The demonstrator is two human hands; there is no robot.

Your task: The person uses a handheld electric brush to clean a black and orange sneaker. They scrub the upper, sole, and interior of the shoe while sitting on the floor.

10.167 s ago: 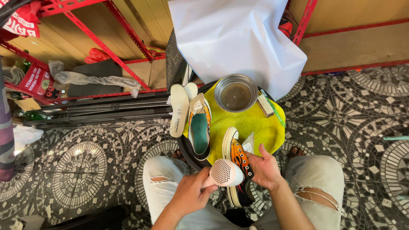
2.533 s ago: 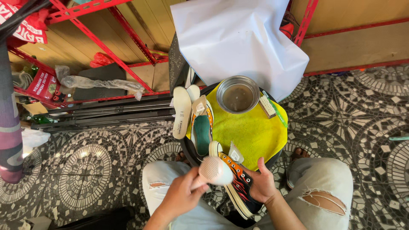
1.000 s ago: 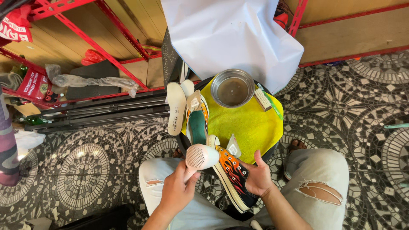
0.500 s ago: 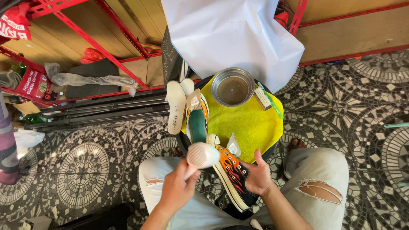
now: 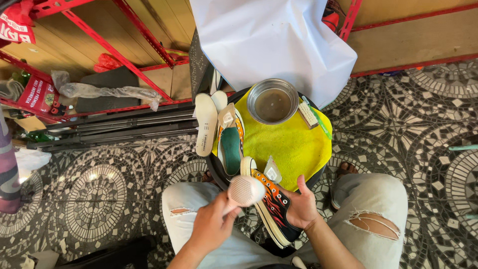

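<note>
Over the person's lap, the left hand (image 5: pixel 211 226) has its grip closed around the handle of a round white brush (image 5: pixel 244 190), whose head sits just beside the toe of a black sneaker with a flame pattern (image 5: pixel 271 204). The right hand (image 5: pixel 301 206) is wrapped around the sneaker's side near the heel, thumb up, holding it tilted with the toe toward the small round desk (image 5: pixel 214 169).

To brush well, my judgement is that the right hand should keep the shoe firm and turned so the worked panel faces the brush, with short, light strokes along the canvas so the printed flames are not scuffed.

Further out, a yellow cloth (image 5: pixel 294 144) covers the desk, carrying a metal bowl (image 5: pixel 272 102) of murky liquid, a small scrub brush (image 5: pixel 308 114), the second sneaker (image 5: pixel 230 144), and a white insole (image 5: pixel 205 124) at the edge.
</note>
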